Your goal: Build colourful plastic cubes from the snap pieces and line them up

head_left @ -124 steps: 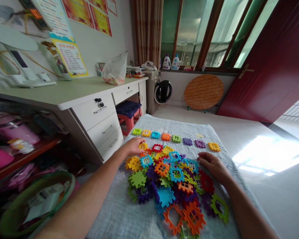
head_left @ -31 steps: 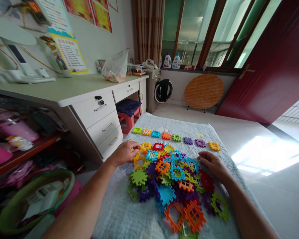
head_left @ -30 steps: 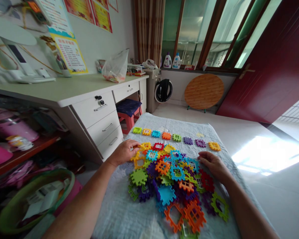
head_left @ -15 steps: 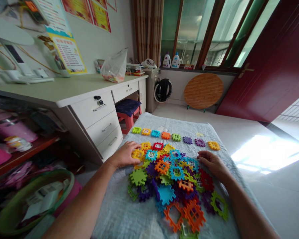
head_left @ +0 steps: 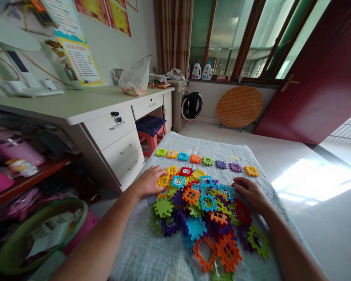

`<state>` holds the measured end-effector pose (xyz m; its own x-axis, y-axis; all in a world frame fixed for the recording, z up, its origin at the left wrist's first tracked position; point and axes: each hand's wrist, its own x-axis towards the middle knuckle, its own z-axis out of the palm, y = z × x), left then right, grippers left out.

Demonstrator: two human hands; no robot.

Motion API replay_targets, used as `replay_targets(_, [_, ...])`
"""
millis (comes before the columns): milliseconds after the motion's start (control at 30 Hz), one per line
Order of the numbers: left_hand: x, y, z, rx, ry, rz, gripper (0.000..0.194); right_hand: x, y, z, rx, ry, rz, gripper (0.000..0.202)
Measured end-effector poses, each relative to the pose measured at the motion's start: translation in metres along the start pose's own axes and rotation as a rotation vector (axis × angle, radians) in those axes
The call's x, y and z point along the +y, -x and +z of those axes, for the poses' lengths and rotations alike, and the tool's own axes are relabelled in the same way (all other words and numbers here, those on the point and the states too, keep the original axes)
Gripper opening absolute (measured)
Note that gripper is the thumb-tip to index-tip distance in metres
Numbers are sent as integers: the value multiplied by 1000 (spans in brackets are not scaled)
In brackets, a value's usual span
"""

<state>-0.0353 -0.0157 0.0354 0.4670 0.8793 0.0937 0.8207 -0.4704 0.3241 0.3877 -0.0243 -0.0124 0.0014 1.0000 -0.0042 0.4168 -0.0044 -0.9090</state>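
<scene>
A heap of colourful plastic interlocking tiles (head_left: 195, 228) with notched edges lies on a light blue cloth (head_left: 140, 238). My left hand (head_left: 150, 181) rests at the heap's left edge, palm down, its fingertips against a yellow window-patterned tile (head_left: 163, 181). On the opposite side my right hand (head_left: 248, 191) lies beside a blue window tile (head_left: 226, 192), with its fingers extended and nothing visible in them. Beyond the heap runs a spaced row of several single tiles, from a lime green one (head_left: 160, 152) at the left to a yellow-orange one (head_left: 251, 171) at the right.
A desk (head_left: 96, 103) with drawers stands at the left, bearing a plastic bag (head_left: 137, 78). A red stool (head_left: 152, 138) is tucked under it. Farther back are a washing machine (head_left: 179, 105) and a round wooden tabletop (head_left: 240, 106). A green-rimmed basket (head_left: 6, 253) sits low at the left.
</scene>
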Motion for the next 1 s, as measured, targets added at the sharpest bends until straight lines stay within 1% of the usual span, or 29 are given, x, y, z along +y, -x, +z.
replay_targets(200, [-1, -3, 2, -44, 20, -59, 48, 2, -1, 0, 2, -11, -14, 38])
replay_targets(267, [-2, -4, -1, -45, 26, -75, 47, 4, -1, 0, -5, -2, -20, 37])
replay_targets(333, [-2, -9, -7, -22, 26, -77, 46, 5, -2, -1, -10, 2, -27, 37])
replay_targets(433, [1, -23, -16, 54, -7, -102, 49, 6, -2, -1, -9, -5, -28, 37])
replay_targets(500, [4, -38, -18, 74, -48, -136, 52, 7, -2, 0, -11, -15, -25, 37])
replay_targets(600, [2, -63, -11, 14, -87, -158, 56, 6, -1, 1, -15, -31, -22, 36])
replay_targets(700, [-8, -78, 2, -89, -107, -147, 54, 4, 0, 1, -19, -32, -12, 35])
replay_targets(767, [-15, -82, 7, -152, -117, -151, 51, 4, 0, 2, -17, -27, -6, 36])
replay_targets(833, [-20, -81, 8, -190, -105, -143, 50, 3, -1, 2, -16, -22, -7, 35])
replay_targets(900, [-21, -80, 5, -217, -78, -123, 50, 3, -1, 1, -20, -16, -12, 35])
replay_targets(1000, [-18, -81, -1, -255, -53, -113, 43, 2, -1, 1, -24, -10, -14, 34])
